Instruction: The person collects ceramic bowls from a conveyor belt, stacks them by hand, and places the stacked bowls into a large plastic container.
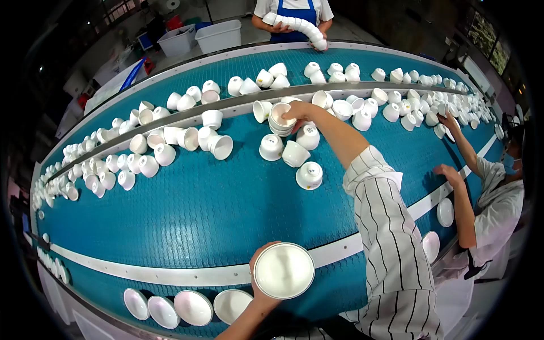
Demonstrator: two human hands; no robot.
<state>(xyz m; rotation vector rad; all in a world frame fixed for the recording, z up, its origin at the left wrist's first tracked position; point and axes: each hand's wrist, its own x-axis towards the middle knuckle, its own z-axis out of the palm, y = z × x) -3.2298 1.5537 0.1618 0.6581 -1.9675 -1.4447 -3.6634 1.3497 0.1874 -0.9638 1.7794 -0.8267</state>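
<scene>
Near the lower middle, my left hand [260, 283] holds a white bowl [284, 271] with its open side up, fingers wrapped round its left side. My right hand [299, 113] reaches across the belt and grips a small stack of white cups [281, 117], its thumb inside the top one. Around that stack lie loose white cups, among them an upside-down one [271, 147] just below and another [309, 175] farther down. Several white bowls [193, 308] lean in a row on the near strip of the belt, left of my left hand.
The teal belt [170, 226] has metal dividers and many cups along its far lanes. A person [498, 198] reaches over the belt at right. Across it, another person [294, 22] holds a long cup stack. White bins [218, 37] stand behind.
</scene>
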